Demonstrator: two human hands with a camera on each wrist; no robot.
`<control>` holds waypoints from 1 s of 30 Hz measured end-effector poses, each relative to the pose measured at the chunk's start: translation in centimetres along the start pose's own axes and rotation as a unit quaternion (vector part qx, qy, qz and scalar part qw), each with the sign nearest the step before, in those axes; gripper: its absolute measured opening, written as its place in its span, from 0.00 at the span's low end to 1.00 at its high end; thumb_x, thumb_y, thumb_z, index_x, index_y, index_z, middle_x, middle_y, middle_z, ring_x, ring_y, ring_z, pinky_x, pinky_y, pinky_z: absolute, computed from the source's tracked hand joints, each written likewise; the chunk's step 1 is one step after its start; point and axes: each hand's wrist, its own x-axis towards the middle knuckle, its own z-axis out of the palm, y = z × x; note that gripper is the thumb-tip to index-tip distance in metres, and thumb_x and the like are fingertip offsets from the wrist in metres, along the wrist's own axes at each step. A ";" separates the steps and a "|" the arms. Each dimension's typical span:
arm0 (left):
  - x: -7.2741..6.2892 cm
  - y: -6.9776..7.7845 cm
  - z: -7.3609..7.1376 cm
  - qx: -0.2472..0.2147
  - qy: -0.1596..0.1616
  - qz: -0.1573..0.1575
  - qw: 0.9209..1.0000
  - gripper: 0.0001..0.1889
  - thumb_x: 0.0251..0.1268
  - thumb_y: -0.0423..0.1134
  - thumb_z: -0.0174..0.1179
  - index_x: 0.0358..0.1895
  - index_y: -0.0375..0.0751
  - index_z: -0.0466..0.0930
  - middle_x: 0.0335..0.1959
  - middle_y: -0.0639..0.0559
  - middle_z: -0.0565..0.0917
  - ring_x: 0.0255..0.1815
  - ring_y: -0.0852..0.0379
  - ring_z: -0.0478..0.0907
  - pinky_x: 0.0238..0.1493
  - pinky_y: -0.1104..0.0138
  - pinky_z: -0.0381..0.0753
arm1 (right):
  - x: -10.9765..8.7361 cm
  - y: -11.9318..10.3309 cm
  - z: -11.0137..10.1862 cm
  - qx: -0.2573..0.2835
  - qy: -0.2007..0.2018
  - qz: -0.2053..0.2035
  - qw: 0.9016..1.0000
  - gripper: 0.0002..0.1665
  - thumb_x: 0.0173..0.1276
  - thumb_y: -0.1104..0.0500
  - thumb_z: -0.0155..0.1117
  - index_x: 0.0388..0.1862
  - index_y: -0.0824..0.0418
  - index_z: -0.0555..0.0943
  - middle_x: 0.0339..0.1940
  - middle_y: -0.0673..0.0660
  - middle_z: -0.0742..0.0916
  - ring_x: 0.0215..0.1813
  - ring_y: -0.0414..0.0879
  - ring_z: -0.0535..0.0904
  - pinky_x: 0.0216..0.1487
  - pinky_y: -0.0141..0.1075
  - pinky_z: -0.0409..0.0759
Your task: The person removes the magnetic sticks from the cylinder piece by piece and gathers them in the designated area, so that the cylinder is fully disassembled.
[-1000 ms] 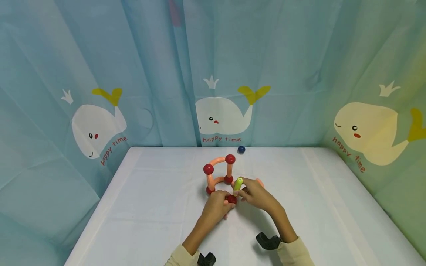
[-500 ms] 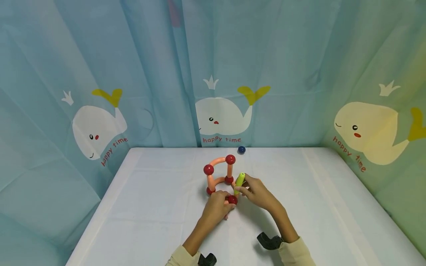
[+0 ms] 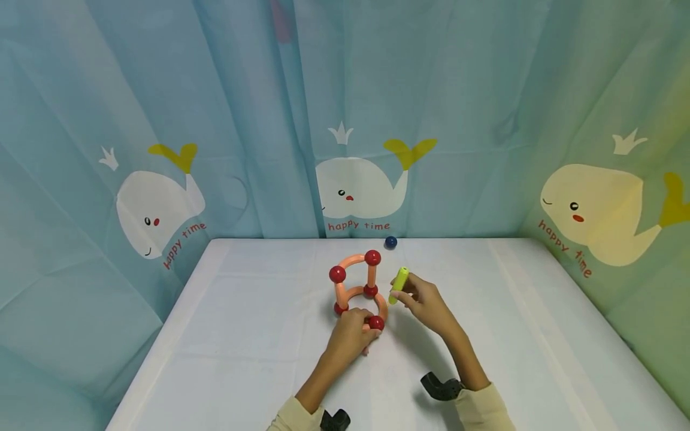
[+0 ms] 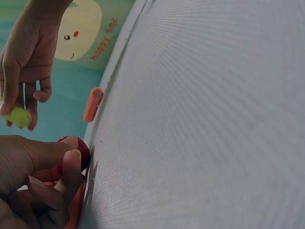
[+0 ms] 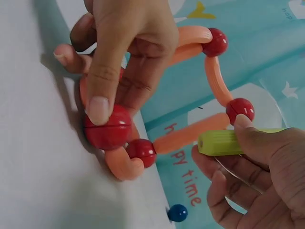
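The left hand point(image 3: 351, 334) hides part of the red-and-orange frame point(image 3: 354, 291) from the head camera, while the right hand point(image 5: 281, 186), cropped in the right wrist view, partly covers a green rod point(image 5: 218, 143).

Soft light washes a white tabletop point(image 3: 242, 341), with faint shadow below the right hand point(image 3: 428, 305); a red ball point(image 5: 215, 43) glints in the dimmer right-wrist view

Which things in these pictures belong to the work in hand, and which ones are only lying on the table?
Seem to belong:
red ball, pinched by the left hand
frame of joined balls and sticks
green stick, held in the right hand

Seem only lying about:
blue ball, apart from the frame
loose orange stick, untouched
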 end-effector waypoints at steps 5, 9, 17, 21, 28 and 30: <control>0.0 0.1 0.0 0.004 -0.001 -0.002 1.000 0.16 0.52 0.40 0.74 0.44 0.37 0.86 0.36 0.50 0.85 0.35 0.62 0.77 0.38 0.71 0.78 | -0.2 0.5 -1.2 -0.010 0.032 0.026 0.999 0.17 0.71 0.55 0.62 0.51 0.65 0.79 0.39 0.60 0.88 0.39 0.52 0.84 0.30 0.32 0.80; 0.0 0.2 0.0 -0.008 -0.006 -0.015 1.000 0.17 0.53 0.40 0.74 0.45 0.37 0.86 0.37 0.50 0.85 0.33 0.63 0.77 0.37 0.72 0.77 | -0.4 1.4 -2.4 -0.030 0.066 0.027 0.997 0.17 0.71 0.56 0.62 0.52 0.66 0.79 0.38 0.60 0.87 0.43 0.53 0.85 0.35 0.31 0.80; -0.2 0.1 0.1 -0.007 -0.003 -0.019 1.000 0.17 0.53 0.40 0.74 0.45 0.37 0.86 0.37 0.50 0.86 0.33 0.63 0.76 0.39 0.72 0.79 | -1.0 3.4 -4.5 -0.068 0.115 0.037 0.990 0.18 0.73 0.56 0.59 0.54 0.68 0.79 0.40 0.63 0.87 0.44 0.55 0.84 0.35 0.30 0.78; -0.1 0.2 -0.1 -0.010 -0.002 -0.017 1.000 0.17 0.53 0.40 0.74 0.45 0.37 0.86 0.37 0.50 0.86 0.34 0.63 0.77 0.39 0.71 0.79 | -1.3 4.0 -5.5 -0.092 0.128 0.063 0.985 0.19 0.74 0.56 0.58 0.54 0.71 0.78 0.39 0.66 0.87 0.45 0.60 0.83 0.38 0.35 0.77; 0.0 0.3 -0.1 -0.009 -0.005 -0.022 1.000 0.17 0.53 0.40 0.74 0.46 0.37 0.86 0.38 0.50 0.86 0.34 0.63 0.77 0.39 0.72 0.79 | -2.5 5.6 -7.5 -0.111 0.104 0.137 0.979 0.26 0.77 0.51 0.52 0.58 0.73 0.75 0.44 0.71 0.85 0.47 0.63 0.81 0.37 0.39 0.76; -0.1 0.3 -0.1 -0.009 -0.006 -0.021 1.000 0.17 0.53 0.40 0.74 0.46 0.37 0.86 0.38 0.50 0.86 0.33 0.64 0.77 0.38 0.72 0.78 | -3.1 6.1 -8.2 -0.111 0.104 0.158 0.976 0.27 0.77 0.51 0.52 0.60 0.74 0.74 0.47 0.73 0.84 0.48 0.65 0.81 0.37 0.37 0.77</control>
